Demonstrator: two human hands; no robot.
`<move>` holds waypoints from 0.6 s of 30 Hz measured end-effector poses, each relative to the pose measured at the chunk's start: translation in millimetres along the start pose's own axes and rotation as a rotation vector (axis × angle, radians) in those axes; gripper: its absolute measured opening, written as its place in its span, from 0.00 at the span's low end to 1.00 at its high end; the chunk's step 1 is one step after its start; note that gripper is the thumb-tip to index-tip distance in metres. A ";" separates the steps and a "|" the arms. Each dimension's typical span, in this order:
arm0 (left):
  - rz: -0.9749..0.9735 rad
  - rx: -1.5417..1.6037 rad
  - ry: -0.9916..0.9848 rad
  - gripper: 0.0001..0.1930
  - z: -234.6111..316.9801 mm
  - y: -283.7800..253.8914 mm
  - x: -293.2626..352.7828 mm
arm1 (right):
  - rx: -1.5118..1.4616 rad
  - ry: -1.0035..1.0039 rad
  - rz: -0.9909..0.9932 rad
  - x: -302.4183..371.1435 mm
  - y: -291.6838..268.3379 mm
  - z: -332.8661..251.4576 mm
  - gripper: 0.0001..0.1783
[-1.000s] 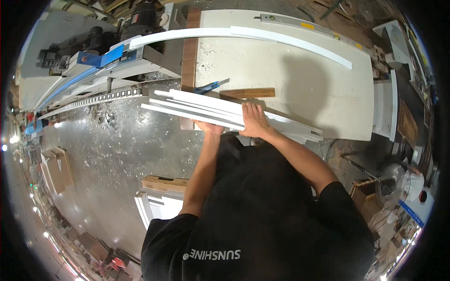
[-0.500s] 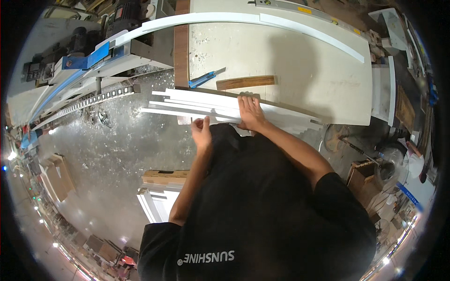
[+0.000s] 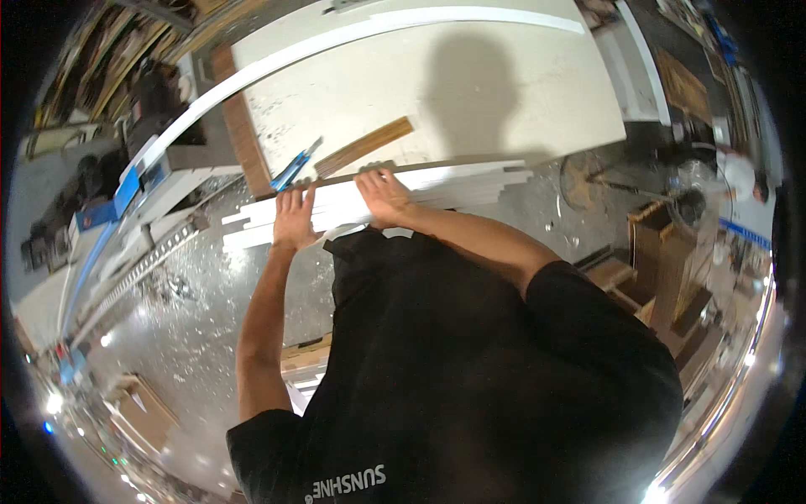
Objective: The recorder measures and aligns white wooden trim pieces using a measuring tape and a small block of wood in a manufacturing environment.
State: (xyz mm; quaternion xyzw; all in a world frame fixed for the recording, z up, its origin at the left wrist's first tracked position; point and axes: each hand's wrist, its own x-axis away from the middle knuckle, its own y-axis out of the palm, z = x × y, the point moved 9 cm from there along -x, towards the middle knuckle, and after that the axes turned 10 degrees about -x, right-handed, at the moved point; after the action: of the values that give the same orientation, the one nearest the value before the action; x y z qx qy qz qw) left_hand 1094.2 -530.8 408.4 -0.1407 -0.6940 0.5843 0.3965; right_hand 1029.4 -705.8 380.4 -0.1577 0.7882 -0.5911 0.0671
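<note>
The fingers of both hands are closed over a bundle of white strips [image 3: 337,202], tips hooked over its far edge; what the thumbs do underneath is mostly hidden. The left hand [image 3: 294,220] clasps it near its left end, and the right hand [image 3: 384,197] holds it near the middle, leaving a long stretch unsupported to the right. The bundle lies along the near edge of the surface [image 3: 361,92], partly overlapping it; whether it rests there or is lifted cannot be told.

Each strip looks light and fairly stiff along its length, though thin enough to flex; the smooth, glossy faces would probably slide on one another, and the narrow ends could chip. A wide two-handed hold around the whole stack, one hand toward each end, would likely keep it square. The ends are stepped, not flush.

On the surface, just beyond its near edge, lie a blue-handled knife [image 3: 291,170] with a slim metal blade and a flat brown piece of wood [image 3: 365,145] with visible grain. A dark wooden board [image 3: 243,139] borders the surface's left side. A long white strip [image 3: 378,25], bowed by the lens, crosses its far part. Left of the surface, pale chips speckle the smooth grey floor [image 3: 201,336].
</note>
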 end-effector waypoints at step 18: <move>0.145 0.061 -0.160 0.68 31.2 -7.2 -12.7 | -0.249 -0.019 -0.173 -1.0 -36.3 43.4 0.62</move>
State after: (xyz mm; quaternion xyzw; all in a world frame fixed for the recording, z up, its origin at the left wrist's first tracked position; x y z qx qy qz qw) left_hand 1082.0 -563.0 410.0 -0.1317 -0.6932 0.6417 0.3006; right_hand 1049.2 -754.2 402.2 -0.2377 0.8382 -0.4908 0.0036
